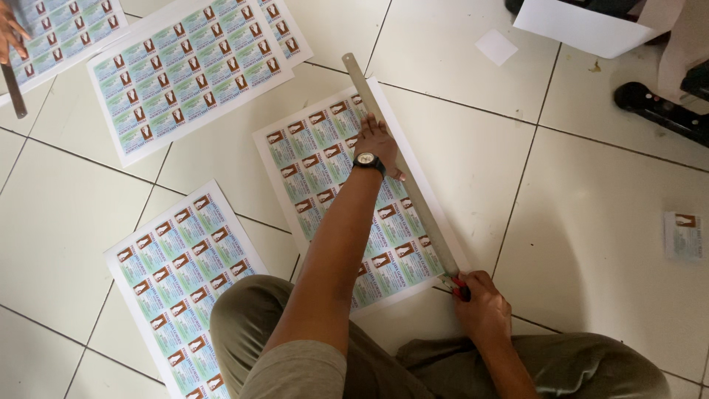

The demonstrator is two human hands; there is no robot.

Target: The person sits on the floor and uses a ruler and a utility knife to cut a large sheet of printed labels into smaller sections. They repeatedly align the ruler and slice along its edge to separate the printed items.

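Observation:
A printed sheet (325, 155) with rows of small cards lies on the tiled floor in front of my knees. A long metal ruler (413, 188) runs along the sheet's right edge. My left hand (377, 140), with a wristwatch on the wrist, presses flat on the ruler and sheet near the upper part. My right hand (480, 303) grips a red-handled cutter (458, 287) at the ruler's near end, its tip against the sheet's lower right corner.
More printed sheets lie at lower left (177, 273) and upper left (185, 66). Another person's hand (11, 33) with a tool shows at the top left corner. White paper (583, 26), a small scrap (496, 46), a cut card (683, 235) and a black object (657, 107) lie to the right.

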